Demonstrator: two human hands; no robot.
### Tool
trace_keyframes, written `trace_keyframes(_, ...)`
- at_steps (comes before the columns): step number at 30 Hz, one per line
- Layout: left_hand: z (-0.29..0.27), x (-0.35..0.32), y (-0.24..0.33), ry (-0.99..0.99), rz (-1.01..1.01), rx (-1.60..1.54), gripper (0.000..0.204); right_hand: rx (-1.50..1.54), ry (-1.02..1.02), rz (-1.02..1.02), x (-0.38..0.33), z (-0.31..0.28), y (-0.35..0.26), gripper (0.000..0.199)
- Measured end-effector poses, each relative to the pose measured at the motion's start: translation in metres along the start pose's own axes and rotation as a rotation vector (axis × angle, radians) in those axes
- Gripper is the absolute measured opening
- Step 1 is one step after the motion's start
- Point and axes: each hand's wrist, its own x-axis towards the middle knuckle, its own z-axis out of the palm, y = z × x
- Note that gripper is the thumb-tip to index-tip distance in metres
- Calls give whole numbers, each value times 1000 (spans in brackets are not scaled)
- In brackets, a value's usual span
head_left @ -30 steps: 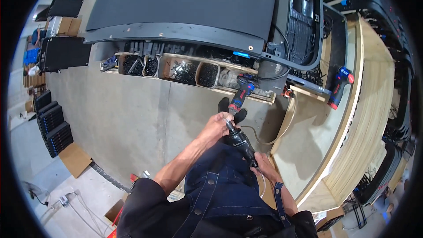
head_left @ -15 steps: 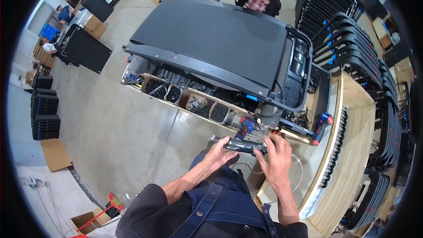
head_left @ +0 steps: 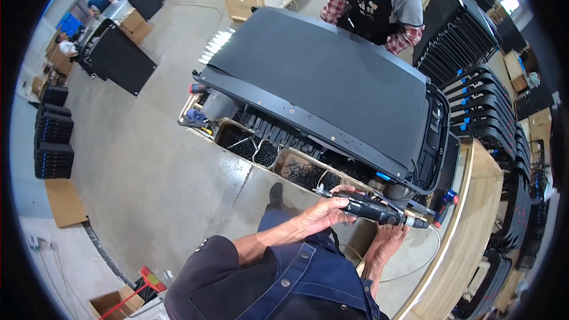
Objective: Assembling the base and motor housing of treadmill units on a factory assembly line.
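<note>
A black, cylindrical air tool [head_left: 370, 208] lies slantwise in front of my body, a metal tip at its left end and a hose coupling at its right. My left hand [head_left: 323, 214] is wrapped round its left part, with fingertips showing above it. Below the coupling end is my right hand [head_left: 388, 238]; the tool hides its fingers, so its grip does not show. From the coupling a pale hose [head_left: 440, 246] loops down. Just beyond stands the bench, a large black panel [head_left: 320, 77] on a black frame resting over it.
Along the bench's near edge sit bins of small black screws [head_left: 302, 169]. At the right, a cordless drill [head_left: 443, 206] stands near a wooden crate [head_left: 483, 213]. Another person [head_left: 379, 12] is across the panel. Black frames [head_left: 480, 104] are stacked at the right.
My view has shifted, and both hands with the air tool now appear further right. My right hand has gone from the tool's end to underneath it. The person opposite shows more fully.
</note>
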Motion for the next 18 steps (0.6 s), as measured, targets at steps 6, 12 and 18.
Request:
trace_keyframes(6,-1,-9,46,-14,-187,-252,43,103,-112,-110,-5,80,37,83)
trace_keyframes(12,-6,-4,77,28,-259,-469,40,-78,-82,-214,-8,143,47,92)
trace_keyframes(18,-12,4,77,-9,-205,-251,58,163,-93,58,26,128,59,54)
